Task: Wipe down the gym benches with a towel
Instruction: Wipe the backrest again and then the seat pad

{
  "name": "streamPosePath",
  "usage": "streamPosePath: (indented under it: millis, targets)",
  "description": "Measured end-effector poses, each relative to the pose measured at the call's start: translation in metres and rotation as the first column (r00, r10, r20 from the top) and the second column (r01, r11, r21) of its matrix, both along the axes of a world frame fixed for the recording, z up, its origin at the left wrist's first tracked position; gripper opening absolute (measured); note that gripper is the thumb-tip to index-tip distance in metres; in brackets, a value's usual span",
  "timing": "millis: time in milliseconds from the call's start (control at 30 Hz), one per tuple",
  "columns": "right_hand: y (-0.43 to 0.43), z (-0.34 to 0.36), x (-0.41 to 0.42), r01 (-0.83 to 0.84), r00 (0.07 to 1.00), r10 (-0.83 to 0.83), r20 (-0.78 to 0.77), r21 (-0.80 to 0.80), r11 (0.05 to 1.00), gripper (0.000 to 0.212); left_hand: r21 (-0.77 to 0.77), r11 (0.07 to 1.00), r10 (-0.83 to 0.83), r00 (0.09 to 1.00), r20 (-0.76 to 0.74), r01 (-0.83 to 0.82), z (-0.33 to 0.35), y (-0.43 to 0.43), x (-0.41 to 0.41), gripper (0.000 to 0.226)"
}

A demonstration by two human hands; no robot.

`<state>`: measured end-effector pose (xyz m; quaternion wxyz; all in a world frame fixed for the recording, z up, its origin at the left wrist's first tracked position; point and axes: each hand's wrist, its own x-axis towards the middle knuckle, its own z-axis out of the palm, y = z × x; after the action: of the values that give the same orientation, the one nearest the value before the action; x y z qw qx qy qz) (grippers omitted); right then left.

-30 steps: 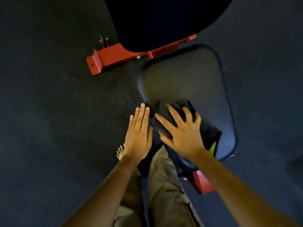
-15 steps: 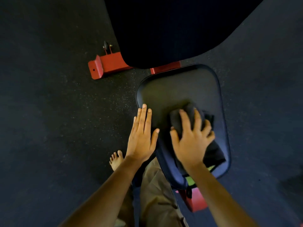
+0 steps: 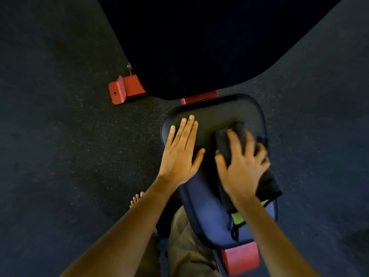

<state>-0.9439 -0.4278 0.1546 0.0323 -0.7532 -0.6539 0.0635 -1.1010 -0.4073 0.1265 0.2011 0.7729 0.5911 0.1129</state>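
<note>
Your black towel [image 3: 268,186], its lime-green patch showing, lies bunched on the right half of the dark padded bench seat [image 3: 215,112], overhanging its right edge.

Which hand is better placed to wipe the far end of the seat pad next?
Right. The right hand presses the towel on the seat pad, just short of its far end. The left hand lies flat on bare pad beside it, holding nothing.

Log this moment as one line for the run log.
phase: wiping seat pad | right hand: presses towel on pad | left hand: flat on pad
</note>
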Motion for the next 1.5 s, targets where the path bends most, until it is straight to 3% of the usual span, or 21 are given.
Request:
streamPosePath:
  millis: [67, 133, 200, 267, 333, 400, 467, 600, 667, 800, 1067, 1200, 1367, 1500]
  targets:
    - [0.011, -0.001, -0.007, -0.209, 0.978, 0.209, -0.016, 0.017, 0.978, 0.055, 0.017, 1.0, 0.003, 1.0, -0.022, -0.003, 0.0, 0.012, 0.003, 0.063]
    - [0.047, -0.002, 0.0, -0.291, 0.956, 0.291, -0.029, 0.028, 0.956, 0.057, 0.033, 0.999, 0.006, 0.999, -0.036, -0.005, 0.0, 0.021, 0.005, 0.061]
    - [0.08, 0.0, 0.017, -0.21, 0.977, 0.211, -0.022, 0.039, 0.977, 0.058, 0.041, 0.999, 0.0, 0.998, -0.064, 0.002, -0.001, 0.025, 0.006, 0.061]
    - [0.095, 0.0, 0.039, -0.01, 0.997, 0.01, -0.074, 0.002, 1.0, 0.061, 0.036, 0.999, 0.007, 0.995, -0.101, -0.003, 0.0, 0.025, 0.01, 0.063]
    - [0.078, -0.002, 0.055, 0.201, 0.966, -0.213, -0.146, -0.093, 0.975, 0.064, 0.018, 0.999, 0.032, 0.99, -0.14, -0.03, 0.002, 0.022, 0.016, 0.065]
    - [0.039, 0.002, 0.061, 0.301, 0.934, -0.319, -0.162, -0.126, 0.945, 0.065, 0.0, 0.998, 0.06, 0.98, -0.188, -0.061, 0.004, 0.022, 0.022, 0.068]
    - [-0.002, 0.006, 0.056, 0.27, 0.952, -0.286, -0.112, -0.142, 0.952, 0.063, -0.014, 1.0, 0.024, 0.976, -0.218, -0.028, 0.007, 0.023, 0.029, 0.07]
    - [-0.002, 0.007, 0.052, 0.146, 0.985, -0.155, -0.069, -0.119, 0.982, 0.056, -0.004, 0.963, -0.263, 0.941, -0.215, 0.268, 0.006, 0.018, 0.058, 0.069]
    - [0.03, 0.005, 0.06, 0.101, 0.985, -0.114, -0.129, -0.101, 0.99, 0.058, -0.016, 0.972, -0.234, 0.944, -0.233, 0.236, 0.006, 0.015, 0.067, 0.068]
    - [0.059, -0.001, 0.078, 0.231, 0.889, -0.291, -0.355, -0.201, 0.952, 0.069, -0.018, 0.98, -0.197, 0.954, -0.228, 0.198, 0.004, 0.014, 0.066, 0.066]
    - [-0.072, 0.015, 0.082, 0.4, 0.847, -0.469, -0.249, -0.282, 0.872, 0.064, -0.033, 0.982, -0.188, 0.95, -0.249, 0.185, 0.008, 0.012, 0.068, 0.067]
    - [-0.044, 0.016, 0.083, 0.418, 0.831, -0.501, -0.242, -0.323, 0.849, 0.074, -0.007, 0.984, -0.177, 0.957, -0.228, 0.18, 0.008, 0.012, 0.07, 0.066]
    - [0.026, 0.007, 0.072, 0.308, 0.895, -0.372, -0.248, -0.262, 0.915, 0.06, 0.013, 0.98, -0.19, 0.96, -0.206, 0.197, 0.006, 0.013, 0.069, 0.066]
    - [-0.001, 0.007, 0.076, 0.374, 0.87, -0.423, -0.253, -0.222, 0.901, 0.063, -0.002, 0.947, -0.315, 0.927, -0.206, 0.321, 0.01, 0.012, 0.068, 0.057]
